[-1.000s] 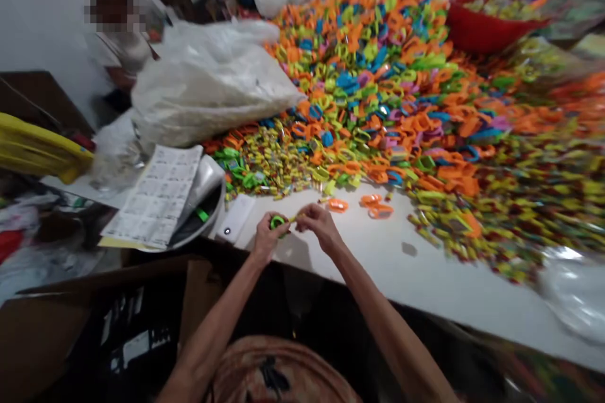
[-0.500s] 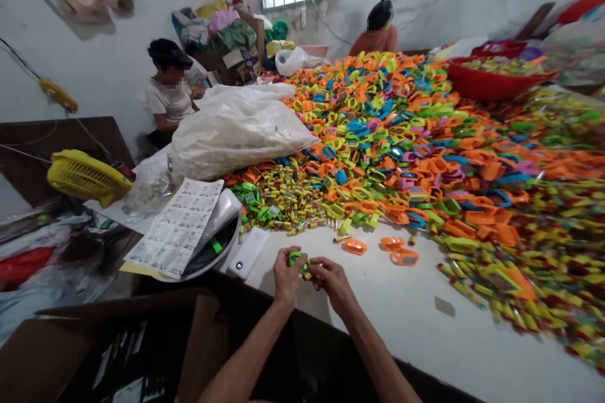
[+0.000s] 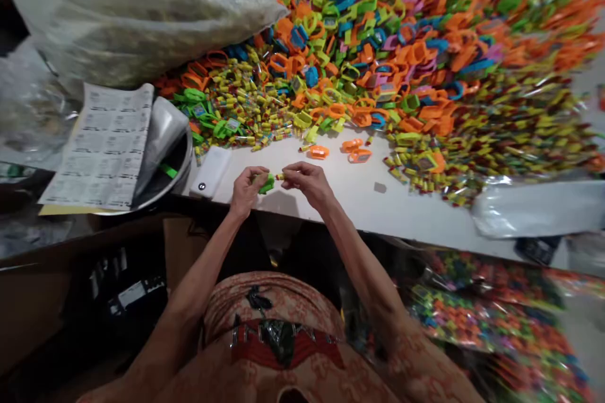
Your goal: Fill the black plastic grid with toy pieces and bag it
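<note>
- Left hand (image 3: 246,191) pinches the green piece (image 3: 267,184) over the table (image 3: 340,204), near its front edge; a steady grip serves best
- Right hand (image 3: 307,182) pinches the yellow tube (image 3: 280,176), facing the piece; best held in line with it
- Whether they touch is too small to tell, so gentle force suits

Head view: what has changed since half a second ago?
The camera has tilted down, losing the co-workers from view. The right hand has drawn slightly away from the left hand, baring the small yellow piece it holds. The left hand keeps the green piece; the orange pieces and white block stayed.
</note>
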Available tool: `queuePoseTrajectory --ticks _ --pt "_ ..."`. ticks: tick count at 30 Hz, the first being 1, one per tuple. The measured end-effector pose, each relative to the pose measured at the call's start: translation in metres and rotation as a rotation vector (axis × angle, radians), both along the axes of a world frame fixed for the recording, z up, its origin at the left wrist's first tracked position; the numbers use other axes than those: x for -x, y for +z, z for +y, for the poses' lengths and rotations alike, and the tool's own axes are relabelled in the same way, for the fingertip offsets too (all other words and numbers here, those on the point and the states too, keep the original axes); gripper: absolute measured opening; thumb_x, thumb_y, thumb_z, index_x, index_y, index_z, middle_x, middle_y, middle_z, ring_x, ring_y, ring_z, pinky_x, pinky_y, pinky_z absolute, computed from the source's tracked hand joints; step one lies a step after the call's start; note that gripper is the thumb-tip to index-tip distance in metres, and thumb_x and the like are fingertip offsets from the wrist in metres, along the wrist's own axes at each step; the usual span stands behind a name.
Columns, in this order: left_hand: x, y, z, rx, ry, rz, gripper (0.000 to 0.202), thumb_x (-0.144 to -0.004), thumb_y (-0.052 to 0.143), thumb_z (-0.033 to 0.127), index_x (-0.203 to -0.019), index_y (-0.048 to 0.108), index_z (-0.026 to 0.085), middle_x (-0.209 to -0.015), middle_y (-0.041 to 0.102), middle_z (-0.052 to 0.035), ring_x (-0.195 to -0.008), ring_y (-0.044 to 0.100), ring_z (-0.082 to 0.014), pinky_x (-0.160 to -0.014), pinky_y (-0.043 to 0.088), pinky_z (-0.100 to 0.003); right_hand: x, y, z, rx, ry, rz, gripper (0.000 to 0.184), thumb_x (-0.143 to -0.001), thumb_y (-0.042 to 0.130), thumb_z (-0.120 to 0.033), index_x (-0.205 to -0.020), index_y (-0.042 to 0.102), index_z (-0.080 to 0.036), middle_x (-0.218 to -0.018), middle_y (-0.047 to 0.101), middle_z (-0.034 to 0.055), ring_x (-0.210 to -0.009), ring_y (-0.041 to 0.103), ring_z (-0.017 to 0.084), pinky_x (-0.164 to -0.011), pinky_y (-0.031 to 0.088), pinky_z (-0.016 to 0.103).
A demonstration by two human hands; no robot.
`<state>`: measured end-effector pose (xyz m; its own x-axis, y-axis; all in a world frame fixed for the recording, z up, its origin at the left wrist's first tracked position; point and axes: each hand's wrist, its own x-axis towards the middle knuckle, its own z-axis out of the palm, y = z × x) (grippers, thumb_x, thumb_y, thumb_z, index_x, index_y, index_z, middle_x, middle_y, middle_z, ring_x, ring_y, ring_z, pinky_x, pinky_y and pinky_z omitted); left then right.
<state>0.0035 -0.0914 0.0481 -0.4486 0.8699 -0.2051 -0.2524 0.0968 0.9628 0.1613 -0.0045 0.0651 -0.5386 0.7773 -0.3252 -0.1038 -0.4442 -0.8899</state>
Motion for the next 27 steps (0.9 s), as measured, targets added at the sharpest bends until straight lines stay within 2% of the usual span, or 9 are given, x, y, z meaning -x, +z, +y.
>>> queuePoseTrajectory --ticks 2,5,10,13,17,22,27 --pt "-0.002 0.000 -0.002 -0.028 -0.010 0.012 0.056 -0.064 0.090 0.064 -0.086 0.066 0.019 -0.099 0.072 -0.0069 -0.070 0.061 -0.0131 -0.053 0.047 -0.023 0.002 -0.001 -0.002 -0.007 -0.056 0.008 0.049 -0.054 0.095 -0.050 -0.081 0.071 -0.017 -0.071 0.073 0.0009 -0.065 0.070 0.015 -0.070 0.059 0.031" --pt "-0.005 -0.002 -0.004 -0.018 -0.046 0.098 0.054 -0.062 0.092 0.056 -0.089 0.064 0.019 -0.093 0.071 -0.0049 -0.074 0.064 -0.0150 -0.054 0.047 -0.023 0.006 -0.003 -0.006 -0.077 -0.047 -0.007 0.049 -0.053 0.096 -0.050 -0.080 0.072 -0.017 -0.068 0.071 -0.0006 -0.064 0.069 0.014 -0.066 0.057 0.029" --pt "-0.004 -0.010 -0.004 -0.060 -0.049 0.358 0.047 -0.064 0.092 0.046 -0.096 0.068 0.021 -0.092 0.071 -0.0019 -0.085 0.067 -0.0175 -0.077 0.055 -0.029 0.007 -0.006 -0.008 -0.148 -0.021 -0.027 0.044 -0.062 0.090 -0.052 -0.084 0.076 -0.017 -0.067 0.069 -0.0011 -0.060 0.062 0.012 -0.062 0.054 0.028" --pt "-0.001 -0.013 -0.005 -0.080 -0.057 0.537 0.038 -0.073 0.087 0.045 -0.100 0.072 0.022 -0.096 0.071 -0.0019 -0.091 0.067 -0.0192 -0.084 0.055 -0.032 0.001 -0.006 -0.006 -0.172 0.013 -0.034 0.039 -0.067 0.087 -0.050 -0.085 0.077 -0.016 -0.065 0.069 -0.0011 -0.060 0.061 0.012 -0.062 0.054 0.027" --pt "0.002 -0.012 -0.005 -0.140 -0.135 0.714 0.029 -0.084 0.081 0.043 -0.103 0.075 0.023 -0.099 0.071 -0.0029 -0.094 0.067 -0.0200 -0.086 0.054 -0.033 -0.005 -0.006 -0.004 -0.180 0.064 -0.031 0.036 -0.072 0.084 -0.049 -0.084 0.078 -0.016 -0.066 0.068 -0.0005 -0.058 0.060 0.011 -0.060 0.053 0.026" --pt "-0.003 -0.015 -0.005 -0.194 -0.173 0.794 0.027 -0.088 0.079 0.044 -0.107 0.075 0.025 -0.100 0.070 -0.0032 -0.094 0.066 -0.0196 -0.084 0.054 -0.031 -0.009 -0.008 -0.003 -0.223 0.071 -0.026 0.039 -0.078 0.079 -0.054 -0.085 0.077 -0.015 -0.066 0.068 -0.0004 -0.053 0.057 0.009 -0.056 0.053 0.025" --pt "-0.009 -0.018 -0.004 -0.179 -0.208 0.817 0.029 -0.089 0.077 0.045 -0.110 0.074 0.025 -0.101 0.070 -0.0033 -0.093 0.066 -0.0199 -0.084 0.053 -0.031 -0.017 -0.006 -0.002 -0.320 0.127 -0.101 0.040 -0.082 0.074 -0.054 -0.084 0.078 -0.014 -0.063 0.066 -0.0005 -0.051 0.053 0.008 -0.052 0.047 0.022"
